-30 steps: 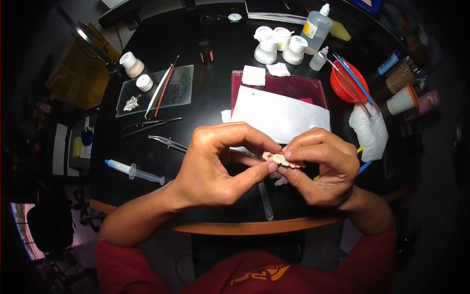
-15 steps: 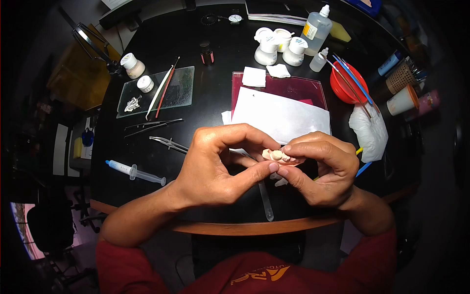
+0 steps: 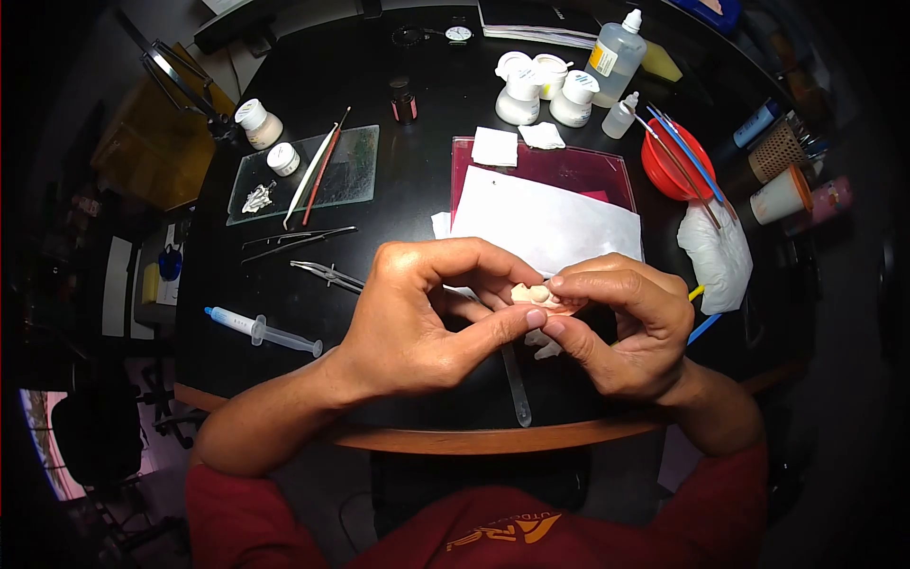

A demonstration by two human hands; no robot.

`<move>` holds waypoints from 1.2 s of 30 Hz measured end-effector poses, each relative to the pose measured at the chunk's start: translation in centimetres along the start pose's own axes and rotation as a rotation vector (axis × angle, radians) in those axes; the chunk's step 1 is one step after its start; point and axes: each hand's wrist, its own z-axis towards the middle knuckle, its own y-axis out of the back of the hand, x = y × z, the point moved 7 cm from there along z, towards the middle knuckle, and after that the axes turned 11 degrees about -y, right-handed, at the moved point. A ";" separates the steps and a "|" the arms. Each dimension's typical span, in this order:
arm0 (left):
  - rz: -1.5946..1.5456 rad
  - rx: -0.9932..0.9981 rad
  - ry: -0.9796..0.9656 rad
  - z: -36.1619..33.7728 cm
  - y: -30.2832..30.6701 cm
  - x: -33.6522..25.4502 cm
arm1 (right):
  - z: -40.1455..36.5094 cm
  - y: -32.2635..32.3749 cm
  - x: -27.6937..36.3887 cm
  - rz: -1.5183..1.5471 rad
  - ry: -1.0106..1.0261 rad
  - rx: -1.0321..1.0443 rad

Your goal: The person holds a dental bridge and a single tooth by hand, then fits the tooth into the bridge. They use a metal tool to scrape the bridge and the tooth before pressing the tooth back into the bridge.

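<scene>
1. You are working over a black table (image 3: 408, 199), with a white sheet (image 3: 550, 223) lying just beyond your hands.
2. You are wearing a red shirt (image 3: 332, 541); its orange chest lettering is curving and foreshortening, so you are getting no sure reading of the brand.
3. Your left hand (image 3: 408, 322) is pinching the left part of the small model, thumb on its near side and index finger reaching around its far side.
4. Your right hand (image 3: 640, 327) is gripping the right part, its index finger bending over the far side and its thumb pressing from the near side; your thumbs are nearly meeting.
5. At the far right, a clear bottle (image 3: 618, 71) is showing a yellow-and-white label, its print too small to read.
6. At the near left, a syringe (image 3: 258, 330) is carrying tiny, unreadable marks. White-lidded jars (image 3: 518, 102) at the far right are showing printing you cannot make out.
7. Between your fingertips, the tooth-shaped model (image 3: 542, 296) is showing pale crowns over a pinkish base. It is probably feeling light and stiff, dry rather than slippery, with brittle edges; the base is likely offering the safer hold.
</scene>
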 end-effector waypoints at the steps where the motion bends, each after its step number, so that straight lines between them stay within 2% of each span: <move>1: 0.010 0.005 -0.006 0.0 0.0 0.0 | 0.0 0.0 0.0 0.001 0.002 0.002; 36: 0.020 -0.032 -0.063 0.0 0.2 -0.3 | 0.2 -0.1 1.0 -0.080 0.077 -0.010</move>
